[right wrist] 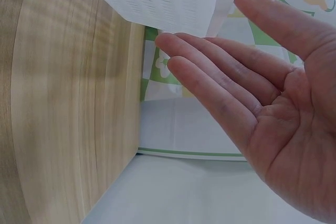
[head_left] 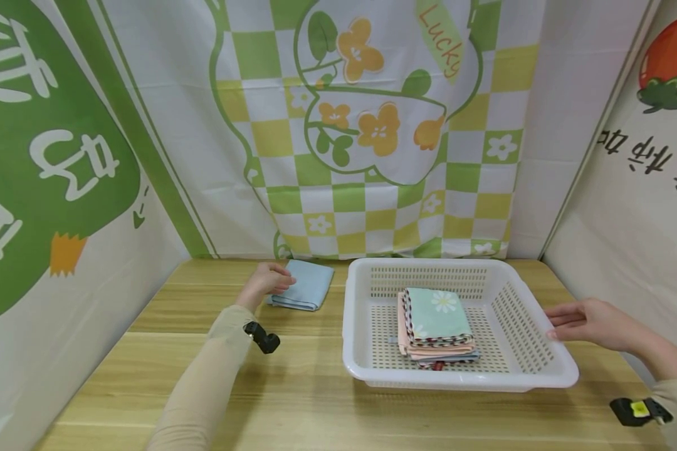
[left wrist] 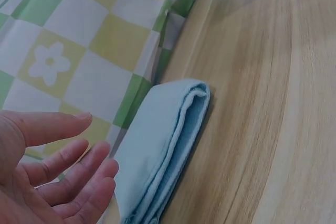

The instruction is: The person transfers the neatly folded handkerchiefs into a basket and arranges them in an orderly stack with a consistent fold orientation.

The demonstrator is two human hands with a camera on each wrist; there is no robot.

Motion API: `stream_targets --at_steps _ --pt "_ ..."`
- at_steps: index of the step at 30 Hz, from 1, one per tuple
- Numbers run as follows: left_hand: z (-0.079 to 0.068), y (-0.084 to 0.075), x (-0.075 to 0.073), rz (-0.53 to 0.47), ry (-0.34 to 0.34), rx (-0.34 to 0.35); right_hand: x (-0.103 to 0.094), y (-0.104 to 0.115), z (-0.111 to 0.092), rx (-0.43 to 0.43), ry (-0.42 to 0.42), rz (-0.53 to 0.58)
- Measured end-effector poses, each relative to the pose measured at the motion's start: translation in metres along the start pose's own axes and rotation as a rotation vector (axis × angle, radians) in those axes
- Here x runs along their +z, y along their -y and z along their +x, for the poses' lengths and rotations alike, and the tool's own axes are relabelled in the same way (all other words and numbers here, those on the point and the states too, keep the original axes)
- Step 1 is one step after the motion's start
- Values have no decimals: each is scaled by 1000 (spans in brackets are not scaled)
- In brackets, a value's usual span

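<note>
A light blue folded cloth (head_left: 306, 285) lies near the back edge of the wooden table. Right at its left side is my left hand (head_left: 267, 282), fingers relaxed and slightly bent, nothing in the grasp; in the left wrist view the thumb stands apart from the fingers, beside the cloth (left wrist: 157, 140). My right hand (head_left: 595, 322) is at the right rim of a white plastic basket (head_left: 462, 379). In the right wrist view its fingers (right wrist: 226, 80) are straight, with the thumb close to the rim. Inside the basket sits a stack of folded cloths (head_left: 437, 319), a mint one with a daisy on top.
The wooden table (head_left: 293, 388) carries the basket and the blue cloth. A checked green and yellow curtain (head_left: 372, 207) hangs at the back edge, and printed fabric walls (head_left: 626, 219) stand on both sides. Each wrist wears a small black camera (head_left: 262, 338).
</note>
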State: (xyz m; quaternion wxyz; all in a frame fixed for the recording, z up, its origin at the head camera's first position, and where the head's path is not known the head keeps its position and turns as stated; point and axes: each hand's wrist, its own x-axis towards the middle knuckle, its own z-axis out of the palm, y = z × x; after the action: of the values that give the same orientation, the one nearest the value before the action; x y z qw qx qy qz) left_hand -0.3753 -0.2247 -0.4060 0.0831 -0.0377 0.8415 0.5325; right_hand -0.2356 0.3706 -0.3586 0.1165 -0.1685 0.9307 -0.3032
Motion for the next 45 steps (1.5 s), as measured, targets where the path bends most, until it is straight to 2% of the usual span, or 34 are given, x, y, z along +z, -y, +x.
stream_targets --at_steps 8,19,26,32,45 --pt "5 10 -3 -36 -15 -4 0 0 0 -7 -9 -31" --pt "9 21 -6 -62 -90 65 0 0 0 -2 1 -4" --pt "14 29 -8 -34 -118 46 -1 0 0 5 -4 -32" --pt "17 33 -8 -5 -145 63 0 0 -1 10 -14 -50" --pt "25 47 -6 29 -176 57 -1 1 -1 19 -1 -3"
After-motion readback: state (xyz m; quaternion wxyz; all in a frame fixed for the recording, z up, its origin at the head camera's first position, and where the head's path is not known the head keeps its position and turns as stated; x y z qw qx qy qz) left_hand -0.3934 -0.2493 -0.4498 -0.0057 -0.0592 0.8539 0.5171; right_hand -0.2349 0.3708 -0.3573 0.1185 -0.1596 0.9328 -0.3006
